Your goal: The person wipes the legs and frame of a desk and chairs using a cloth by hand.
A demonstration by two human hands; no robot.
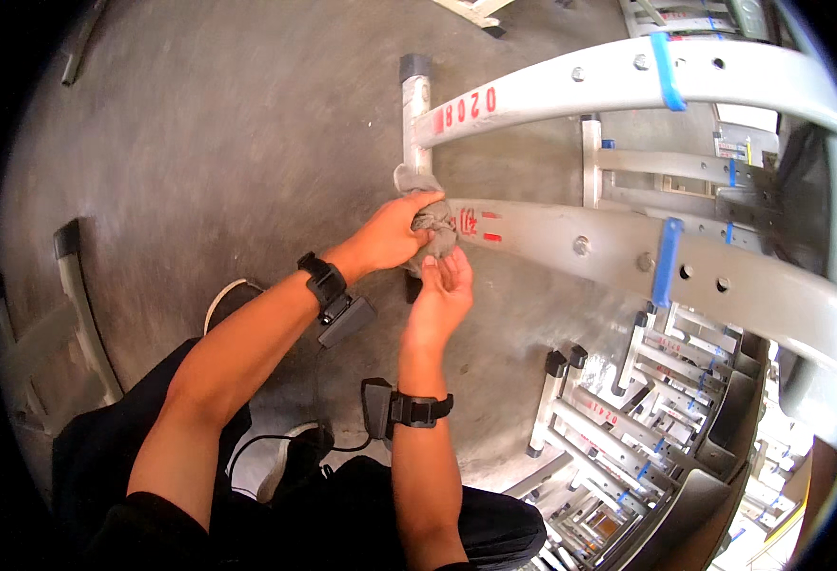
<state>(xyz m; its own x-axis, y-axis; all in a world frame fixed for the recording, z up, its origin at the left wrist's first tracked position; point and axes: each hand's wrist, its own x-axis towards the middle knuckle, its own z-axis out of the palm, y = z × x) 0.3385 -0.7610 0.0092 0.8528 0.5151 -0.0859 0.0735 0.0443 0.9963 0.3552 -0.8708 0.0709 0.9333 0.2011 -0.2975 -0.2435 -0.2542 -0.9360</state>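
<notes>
A bunched grey cloth (435, 225) is wrapped about the foot bar (417, 119) of a pale metal furniture frame, near where the lower leg (542, 226) meets it. My left hand (388, 231) is closed on the cloth from the left, thumb and fingers pressing into it. From below, my right hand (442, 293) pinches the lower end of the same cloth with bent fingers. A dark cap (415, 67) covers the far end of the bar. Its near end is mostly hidden behind the cloth and my hands. Red painted marks show on both legs.
The frame's upper leg (551, 88) runs to the right, with a blue band (667, 71) round it. More metal frames (618, 419) stand at the lower right, and another frame (85, 305) is at the left. My shoe (290, 462) rests on the grey concrete floor (199, 143).
</notes>
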